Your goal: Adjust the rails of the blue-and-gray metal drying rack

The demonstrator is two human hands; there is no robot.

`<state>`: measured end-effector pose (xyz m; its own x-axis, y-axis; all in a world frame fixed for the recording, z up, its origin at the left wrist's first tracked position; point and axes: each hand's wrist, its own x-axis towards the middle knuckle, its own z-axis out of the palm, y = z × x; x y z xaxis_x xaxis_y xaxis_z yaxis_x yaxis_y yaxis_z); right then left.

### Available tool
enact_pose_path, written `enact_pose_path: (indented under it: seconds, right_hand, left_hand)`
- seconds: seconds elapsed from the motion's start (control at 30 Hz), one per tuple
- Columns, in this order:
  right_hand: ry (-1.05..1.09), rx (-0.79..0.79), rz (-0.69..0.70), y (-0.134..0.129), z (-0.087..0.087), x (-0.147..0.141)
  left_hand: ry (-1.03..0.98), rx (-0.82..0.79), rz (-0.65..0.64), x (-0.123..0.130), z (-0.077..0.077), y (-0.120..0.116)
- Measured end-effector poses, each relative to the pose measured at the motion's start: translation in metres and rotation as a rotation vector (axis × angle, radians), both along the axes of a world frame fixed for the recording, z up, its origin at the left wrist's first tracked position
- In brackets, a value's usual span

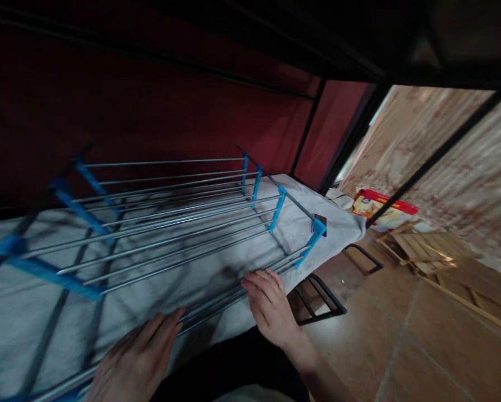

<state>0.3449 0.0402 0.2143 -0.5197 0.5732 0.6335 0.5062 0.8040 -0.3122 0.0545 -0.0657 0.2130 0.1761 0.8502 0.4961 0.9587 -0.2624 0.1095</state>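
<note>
A metal rack (170,217) with several thin grey rods and blue plastic brackets lies across a light grey sheet. Along its near side, my left hand (139,354) lies over the bundled rods, its fingers together and curled on them. Further right, my right hand (270,304) rests its bent fingers on the same near rods, close to a blue bracket (313,241). The undersides of both hands are hidden.
Beyond the rack is a dark red wall (170,106). A small dark object (319,224) lies by the right bracket. Black metal rungs (323,296), a folded wooden item (430,248) and a red-yellow package (380,209) are at the right.
</note>
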Motion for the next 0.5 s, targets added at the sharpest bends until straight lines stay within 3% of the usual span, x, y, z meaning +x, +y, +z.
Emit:
enact_pose_path:
  seconds: [0.13, 0.27, 0.5]
  right_hand:
    - [-0.133, 0.015, 0.073, 0.001, -0.001, -0.017]
    - [-0.116, 0.066, 0.094, 0.016, -0.011, -0.02]
    - [-0.092, 0.106, 0.126, 0.021, -0.01, -0.018]
  left_hand:
    - [0.088, -0.1, 0.09, 0.023, 0.023, -0.004]
    - [0.084, -0.159, 0.161, 0.031, 0.029, -0.007]
    - [-0.067, 0.061, 0.197, 0.027, 0.039, -0.03]
